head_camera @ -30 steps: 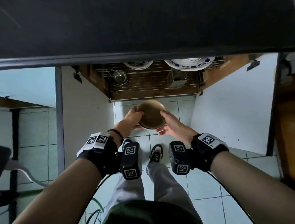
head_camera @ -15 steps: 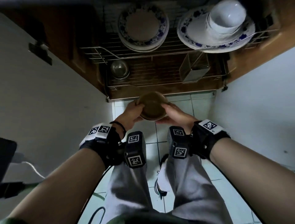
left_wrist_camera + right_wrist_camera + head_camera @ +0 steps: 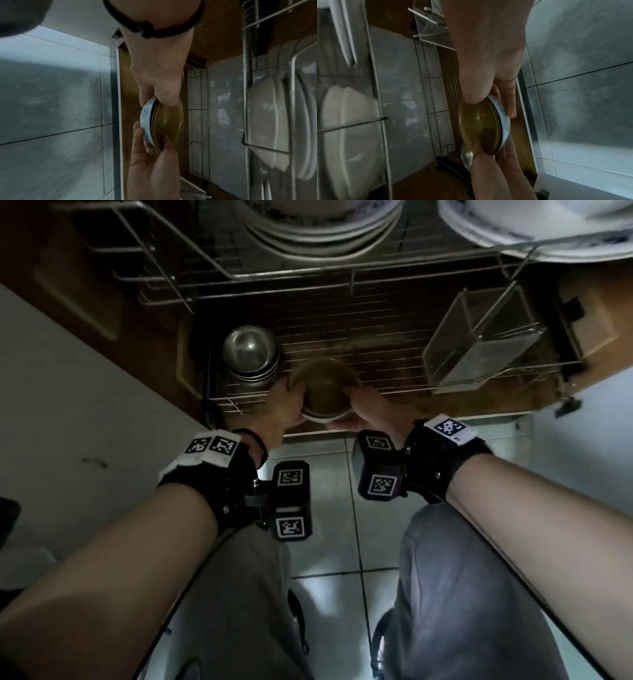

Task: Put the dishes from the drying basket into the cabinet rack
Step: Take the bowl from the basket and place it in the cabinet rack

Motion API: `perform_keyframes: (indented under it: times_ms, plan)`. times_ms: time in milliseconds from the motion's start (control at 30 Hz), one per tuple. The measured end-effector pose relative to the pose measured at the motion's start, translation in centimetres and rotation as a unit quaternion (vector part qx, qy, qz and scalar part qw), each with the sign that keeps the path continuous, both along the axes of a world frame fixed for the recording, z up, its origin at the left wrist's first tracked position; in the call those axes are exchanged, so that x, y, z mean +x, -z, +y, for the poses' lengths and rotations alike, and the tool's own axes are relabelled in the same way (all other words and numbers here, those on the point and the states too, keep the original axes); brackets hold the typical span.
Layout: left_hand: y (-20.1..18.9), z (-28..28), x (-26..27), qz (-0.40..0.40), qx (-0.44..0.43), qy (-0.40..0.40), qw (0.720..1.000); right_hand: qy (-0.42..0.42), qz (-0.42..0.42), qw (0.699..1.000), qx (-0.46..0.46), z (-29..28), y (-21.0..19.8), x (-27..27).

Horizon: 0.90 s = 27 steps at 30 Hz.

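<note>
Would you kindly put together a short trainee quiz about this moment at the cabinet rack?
1. True or false: both hands hold the stack of bowls.
2. Which lies left of the stack on the lower rack? A) steel bowls B) a kettle C) a mug
3. Fill in: the bowl under the brown one has a ___ pattern.

Key: 1 true: left hand and right hand grip opposite sides. 2 A. 3 blue.
</note>
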<state>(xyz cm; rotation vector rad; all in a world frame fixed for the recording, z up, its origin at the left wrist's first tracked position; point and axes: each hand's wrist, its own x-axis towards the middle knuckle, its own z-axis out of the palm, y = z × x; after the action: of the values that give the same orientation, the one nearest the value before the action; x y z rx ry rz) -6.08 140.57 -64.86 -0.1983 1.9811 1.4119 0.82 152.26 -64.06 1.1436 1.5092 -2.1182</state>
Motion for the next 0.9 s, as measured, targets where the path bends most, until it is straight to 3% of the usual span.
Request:
perform_keyframes:
  times_ms: [233, 400, 533, 733, 900]
  plan:
    - [5.0, 1.9, -3.5, 0.015, 0.037, 0.006, 0.999, 0.029, 0.032, 0.999, 0.026, 2.8, 5.6, -4.0]
    - [7.1, 3.9, -5.4, 0.106, -0.008, 0.025, 0.994, 0.014, 0.045, 0.997, 0.06, 5.3, 8.5, -6.1]
    - [8.5, 4.8, -6.2, 0.1, 0.017, 0.0, 0.995, -0.023, 0.072, 0.992, 0.103, 6.4, 9.8, -7.4]
    - [9.7, 5.2, -6.9, 0.071, 0.083, -0.044, 0.993, 0.003, 0.091, 0.991, 0.095, 6.3, 11.3, -8.8]
    - [9.7, 5.5, -7.4, 0.045, 0.129, -0.09, 0.987, 0.003, 0.155, 0.985, 0.081, 6.3, 11.8, -8.5]
